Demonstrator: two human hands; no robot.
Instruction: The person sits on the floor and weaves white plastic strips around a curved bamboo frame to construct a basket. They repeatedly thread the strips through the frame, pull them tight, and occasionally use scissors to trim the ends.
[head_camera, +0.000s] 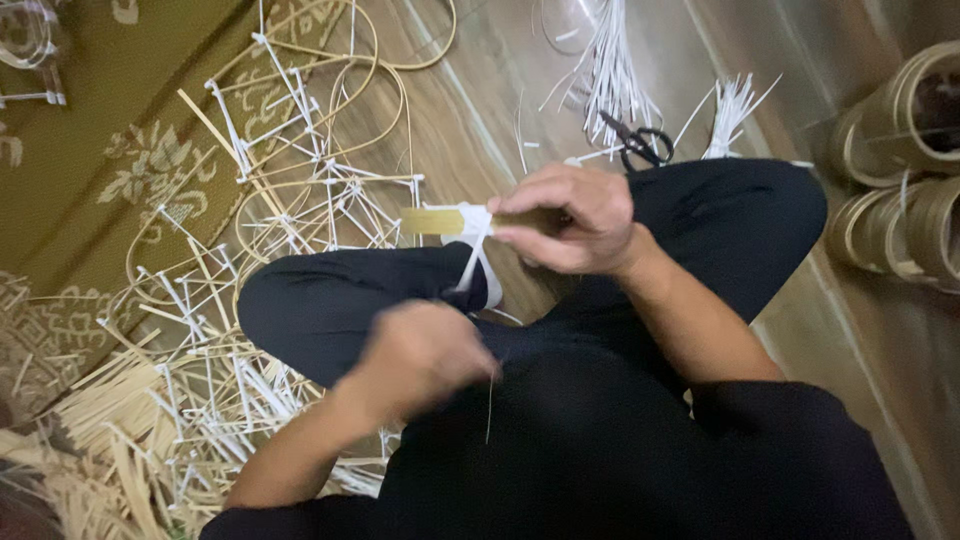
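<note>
View from above, down onto crossed legs in black trousers (330, 300) on a wooden floor (520, 90).

Right hand (570, 220) raised above the knees, fingers closed around a flat bundle of bamboo strips (432, 221), its yellowish end poking out to the left of the fist. White binding strip (474, 240) wrapped around the bundle just beside the fingers, one tail running down and to the left.

Left hand (420, 355) lower and nearer the body, blurred, fingers curled in a pinch; seems to grip the lower end of the white tail, though the blur leaves that uncertain.

To the left, a tangle of thin bamboo frames (300, 170) tied with white strips, spread over floor and a patterned olive mat (130, 150). Loose pale bamboo sticks (90, 420) heaped at lower left. Beyond the knees, black scissors (640, 142) lying on the floor among loose white strips (610, 70). At the right edge, stacked bamboo hoops (900, 180), well apart from both hands.
</note>
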